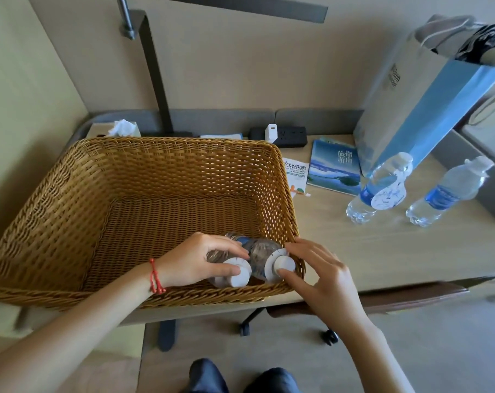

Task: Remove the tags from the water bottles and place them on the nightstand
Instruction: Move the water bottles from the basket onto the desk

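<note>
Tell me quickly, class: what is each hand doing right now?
Left hand: grips the left bottle in the basket.
Right hand: fingers touch the right bottle at its cap; a firm grip cannot be told.

From my remote view, the two bottles lying in the wicker basket show mostly caps and tag discs; my left hand covers much of the left bottle, and the basket's near wall hides their undersides. The print on the tagged bottle's label, toward the desk's right edge, is too small to read. The paper bag at the desk's back right corner is cut off by the frame's right edge.
</note>
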Available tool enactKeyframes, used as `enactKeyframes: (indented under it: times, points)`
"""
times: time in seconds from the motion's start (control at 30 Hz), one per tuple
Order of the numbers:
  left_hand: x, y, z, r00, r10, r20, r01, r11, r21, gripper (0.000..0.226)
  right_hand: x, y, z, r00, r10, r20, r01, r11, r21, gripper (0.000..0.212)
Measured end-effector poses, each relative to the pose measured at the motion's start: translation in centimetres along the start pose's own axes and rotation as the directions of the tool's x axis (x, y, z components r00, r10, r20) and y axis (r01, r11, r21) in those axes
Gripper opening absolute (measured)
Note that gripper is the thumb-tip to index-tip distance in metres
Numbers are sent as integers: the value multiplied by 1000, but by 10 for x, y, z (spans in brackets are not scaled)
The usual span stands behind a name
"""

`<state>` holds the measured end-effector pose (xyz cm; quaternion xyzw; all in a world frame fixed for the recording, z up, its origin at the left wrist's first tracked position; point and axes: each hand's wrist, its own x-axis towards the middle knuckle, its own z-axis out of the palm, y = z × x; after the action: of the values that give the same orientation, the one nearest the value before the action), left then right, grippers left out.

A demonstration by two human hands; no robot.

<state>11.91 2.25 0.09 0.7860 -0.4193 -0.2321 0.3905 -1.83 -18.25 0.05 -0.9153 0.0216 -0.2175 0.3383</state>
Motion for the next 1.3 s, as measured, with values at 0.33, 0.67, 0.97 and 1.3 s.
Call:
enactKeyframes:
  times: [0.33, 0.67, 0.97, 1.3]
  points:
    - [23, -22, -38, 922, 63, 381, -68, 998, 0, 41, -15, -26, 18, 973, 171, -157, -190, 975, -114, 35]
    - [46, -41, -43, 794, 185, 579, -227, 974, 1, 71, -21, -52, 29, 866, 421, -272, -456, 886, -82, 37]
    - [43, -53, -37, 819, 330, 470, -390, 920, 34, 73, -17, -50, 40, 826, 436, -357, -487, 871, -62, 34]
    - [46, -60, -49, 887, 292, 357, -282, 956, -82, 70, -10, -52, 41, 810, 429, -399, -473, 881, -14, 31]
